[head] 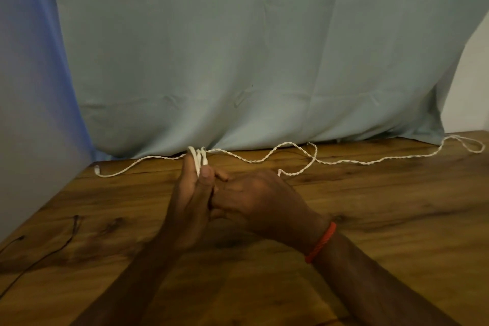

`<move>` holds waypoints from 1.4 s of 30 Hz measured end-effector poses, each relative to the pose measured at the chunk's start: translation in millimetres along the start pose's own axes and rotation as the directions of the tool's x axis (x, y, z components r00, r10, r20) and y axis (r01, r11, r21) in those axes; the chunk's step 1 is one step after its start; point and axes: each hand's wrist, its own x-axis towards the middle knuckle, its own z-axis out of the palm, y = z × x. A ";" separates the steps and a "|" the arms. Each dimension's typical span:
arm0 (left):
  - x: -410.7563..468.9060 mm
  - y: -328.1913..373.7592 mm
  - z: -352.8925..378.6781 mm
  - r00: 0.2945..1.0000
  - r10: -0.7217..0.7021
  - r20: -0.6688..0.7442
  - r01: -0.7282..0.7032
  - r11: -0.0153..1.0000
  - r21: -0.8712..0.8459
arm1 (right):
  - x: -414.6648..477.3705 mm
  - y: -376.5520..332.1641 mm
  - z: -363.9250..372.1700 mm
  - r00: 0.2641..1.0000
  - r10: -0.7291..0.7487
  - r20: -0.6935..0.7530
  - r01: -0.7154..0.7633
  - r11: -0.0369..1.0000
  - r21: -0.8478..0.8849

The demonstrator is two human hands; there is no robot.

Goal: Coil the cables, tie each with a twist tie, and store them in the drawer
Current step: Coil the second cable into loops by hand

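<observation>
Cables: two, white cable (196, 157) pinched round left hand (190, 206) fingers, right hand (254, 198) fingers curled, hold unclear, black cable (73, 229) aside

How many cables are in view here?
2. A white cable is looped over the fingers of the left hand and trails along the table's far edge. A black cable lies near left. Others may be out of frame.

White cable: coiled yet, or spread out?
Mostly spread: white cable loops a few times round the left hand's fingers; the rest lies loose across the table.
</observation>
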 end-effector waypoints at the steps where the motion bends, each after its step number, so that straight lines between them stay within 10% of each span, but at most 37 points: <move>1: 0.0 -3.2 -2.4 1.000 0.023 0.010 -0.024 0.996 0.081 | -0.3 1.5 -3.4 0.998 0.019 0.053 -0.021 0.999 0.037; 6: 4.5 -4.5 -17.4 0.993 0.094 0.074 -0.119 0.830 0.545 | -1.8 11.2 -20.3 0.964 0.072 0.258 -0.109 0.985 0.134; 11: 9.7 -1.8 -25.7 0.970 0.041 0.241 -0.202 0.689 0.696 | -10.5 30.8 -30.5 0.977 0.137 0.165 -0.123 0.988 -0.090; 20: 11.5 20.2 -32.2 0.910 -0.113 0.399 0.114 0.993 0.021 | -37.8 80.3 -33.4 0.932 0.360 0.040 -0.337 0.902 -0.269; 26: 11.0 14.2 -31.6 0.880 -0.126 0.458 0.195 0.975 -0.107 | -32.2 61.3 -38.7 0.881 0.469 -0.067 -0.458 0.879 0.134; 34: 21.7 1.5 -43.8 0.909 -0.132 0.396 0.346 0.768 -0.539 | -22.2 55.8 -35.4 0.911 0.335 -0.242 -0.366 0.926 -0.096; 42: 24.2 -8.0 -35.4 0.887 -0.235 0.398 0.462 0.485 -0.743 | -30.9 61.1 -8.7 0.819 0.565 -0.100 -0.567 0.771 -0.291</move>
